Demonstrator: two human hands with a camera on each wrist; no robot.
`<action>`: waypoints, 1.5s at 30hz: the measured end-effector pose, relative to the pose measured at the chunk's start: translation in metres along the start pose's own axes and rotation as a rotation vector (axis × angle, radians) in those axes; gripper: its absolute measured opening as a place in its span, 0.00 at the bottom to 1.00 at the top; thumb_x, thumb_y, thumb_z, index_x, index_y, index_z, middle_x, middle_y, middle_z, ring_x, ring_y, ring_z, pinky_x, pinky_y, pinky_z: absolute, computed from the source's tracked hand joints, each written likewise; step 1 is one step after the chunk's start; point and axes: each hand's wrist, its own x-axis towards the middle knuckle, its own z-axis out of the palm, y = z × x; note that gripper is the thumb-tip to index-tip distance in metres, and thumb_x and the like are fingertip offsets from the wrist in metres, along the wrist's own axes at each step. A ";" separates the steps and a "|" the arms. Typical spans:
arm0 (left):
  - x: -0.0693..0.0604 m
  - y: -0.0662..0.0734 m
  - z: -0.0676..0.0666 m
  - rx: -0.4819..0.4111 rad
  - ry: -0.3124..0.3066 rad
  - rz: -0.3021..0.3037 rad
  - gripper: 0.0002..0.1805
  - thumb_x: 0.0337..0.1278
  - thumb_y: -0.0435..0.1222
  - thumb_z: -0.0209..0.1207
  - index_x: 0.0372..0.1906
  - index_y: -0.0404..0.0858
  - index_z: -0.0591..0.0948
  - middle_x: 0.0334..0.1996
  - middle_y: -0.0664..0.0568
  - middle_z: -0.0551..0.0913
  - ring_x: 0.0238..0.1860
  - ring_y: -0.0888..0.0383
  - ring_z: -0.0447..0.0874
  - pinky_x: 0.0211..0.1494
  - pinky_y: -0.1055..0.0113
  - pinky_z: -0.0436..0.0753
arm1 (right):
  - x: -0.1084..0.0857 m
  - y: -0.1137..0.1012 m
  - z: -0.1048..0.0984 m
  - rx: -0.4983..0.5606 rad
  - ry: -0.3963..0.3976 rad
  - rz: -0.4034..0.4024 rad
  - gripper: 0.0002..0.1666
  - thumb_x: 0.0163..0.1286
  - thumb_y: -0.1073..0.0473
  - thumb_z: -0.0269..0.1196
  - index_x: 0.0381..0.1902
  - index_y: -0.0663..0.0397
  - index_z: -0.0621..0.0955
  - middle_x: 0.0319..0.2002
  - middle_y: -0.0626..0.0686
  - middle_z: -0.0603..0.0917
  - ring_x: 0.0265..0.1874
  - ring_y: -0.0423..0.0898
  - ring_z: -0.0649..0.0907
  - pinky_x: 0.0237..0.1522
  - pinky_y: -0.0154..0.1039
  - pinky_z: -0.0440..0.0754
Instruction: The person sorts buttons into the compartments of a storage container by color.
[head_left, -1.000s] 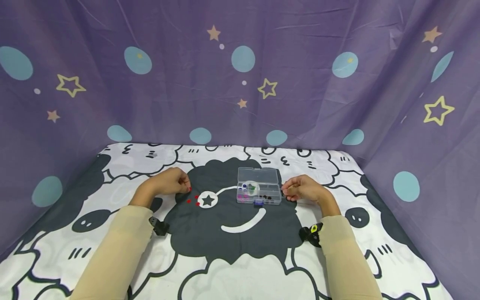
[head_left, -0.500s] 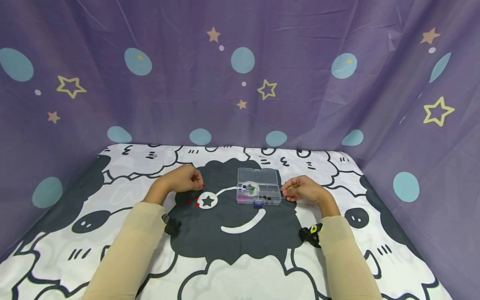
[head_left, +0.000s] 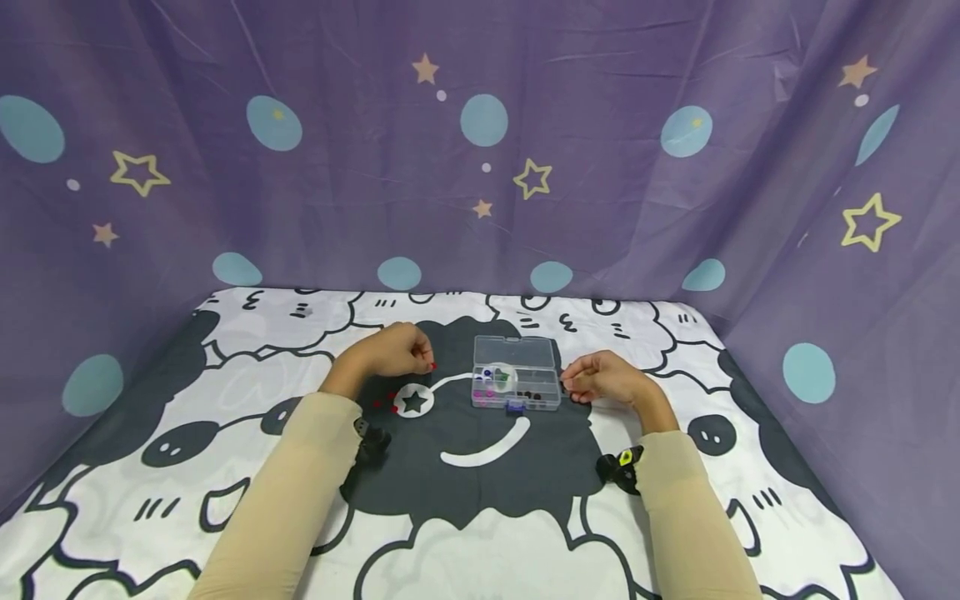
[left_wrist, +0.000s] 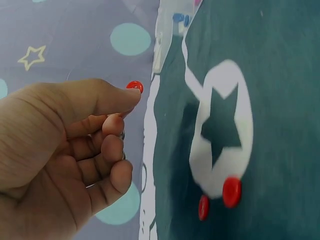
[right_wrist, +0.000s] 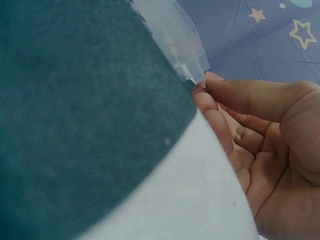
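My left hand (head_left: 400, 350) pinches a small red button (left_wrist: 134, 86) between thumb and index finger, held above the cloth left of the box. Beyond it stands a clear plastic compartment box (head_left: 516, 350), its lid raised at the back. Blue buttons (head_left: 487, 373), pink buttons (head_left: 483, 394) and dark brown buttons (head_left: 533, 396) lie in separate compartments. At the box's right side, my right hand (head_left: 609, 379) has thumb and index finger pinched on its edge; the exact contact is partly hidden. Loose red buttons (left_wrist: 232, 192) lie on the cloth below the left hand.
A white cloth (head_left: 480, 558) with cartoon sheep covers the table, with one large dark sheep under the box. Behind and at the sides hangs a purple curtain (head_left: 420, 167). A blue latch (head_left: 515, 408) sits on the box's front.
My left hand has carried the red button right and slightly away from me, from the loose buttons toward the box. The right hand and the box have stayed in place.
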 end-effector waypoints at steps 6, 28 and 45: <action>0.014 0.011 0.009 -0.005 -0.002 0.032 0.03 0.61 0.31 0.65 0.32 0.39 0.86 0.24 0.54 0.81 0.24 0.60 0.73 0.32 0.65 0.75 | 0.001 -0.001 0.001 0.001 -0.001 0.002 0.10 0.71 0.69 0.64 0.48 0.69 0.84 0.32 0.53 0.88 0.29 0.44 0.86 0.36 0.39 0.86; 0.051 0.045 0.035 -0.031 -0.032 0.108 0.06 0.62 0.30 0.62 0.35 0.38 0.88 0.24 0.55 0.82 0.23 0.61 0.71 0.32 0.66 0.74 | 0.001 0.002 0.000 -0.008 -0.018 -0.007 0.13 0.72 0.69 0.64 0.50 0.73 0.82 0.33 0.54 0.88 0.29 0.44 0.85 0.36 0.38 0.86; 0.070 0.064 0.052 -0.073 -0.033 0.149 0.05 0.62 0.30 0.63 0.33 0.40 0.88 0.24 0.55 0.81 0.24 0.61 0.70 0.34 0.66 0.75 | 0.001 0.002 -0.002 0.001 -0.014 -0.007 0.12 0.72 0.70 0.63 0.50 0.74 0.82 0.33 0.53 0.88 0.29 0.43 0.86 0.36 0.38 0.86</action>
